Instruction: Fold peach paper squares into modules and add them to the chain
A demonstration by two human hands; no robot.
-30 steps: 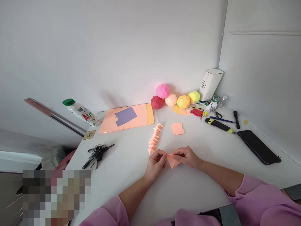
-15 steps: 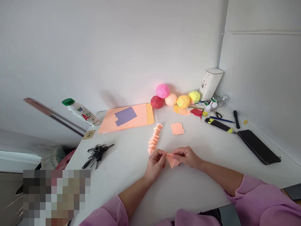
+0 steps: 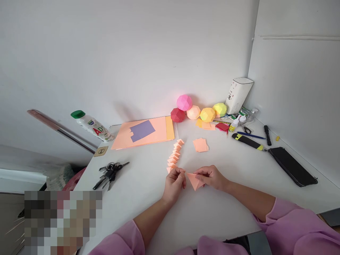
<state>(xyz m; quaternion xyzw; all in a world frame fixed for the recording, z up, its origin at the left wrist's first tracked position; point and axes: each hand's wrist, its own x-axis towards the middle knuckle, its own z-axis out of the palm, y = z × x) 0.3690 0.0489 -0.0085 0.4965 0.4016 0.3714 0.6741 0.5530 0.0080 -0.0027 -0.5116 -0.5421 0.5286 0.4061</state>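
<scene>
A folded piece (image 3: pixel 194 181) of peach paper, a triangle with its point toward the person, is at the near middle of the tabletop (image 3: pixel 202 216). The right hand (image 3: pixel 211 177) pinches it between thumb and fingers at its right side. The left hand (image 3: pixel 174 182) is just beside its left corner, apart from it, thumb and fingertips drawn together; whether anything is between them I cannot tell. Right beyond the left hand, a row (image 3: pixel 174 156) of small folded peach papers runs away from the person, its nearest one partly hidden by the fingers. To the right of the row lies a small stack (image 3: pixel 201 145) of peach squares. Farther left, a purple sheet (image 3: pixel 142 130) with a notched edge lies on large peach sheets (image 3: pixel 119 136), and a bunch of keys (image 3: pixel 110 174) lies nearer the person. A white bottle (image 3: pixel 92 126) with a green cap is at the left edge. Along the wall are faceted paper balls: pink (image 3: pixel 184 102), red (image 3: pixel 177 115), peach (image 3: pixel 193 112), orange (image 3: pixel 207 115) and yellow-green (image 3: pixel 220 109). To their right is a tilted white box (image 3: pixel 239 95), with a small glue bottle (image 3: pixel 234 124) in front. Nearer still are a blue pen (image 3: pixel 251 135), a cutter (image 3: pixel 247 141), a black marker (image 3: pixel 267 135) and a black case (image 3: pixel 292 166).
</scene>
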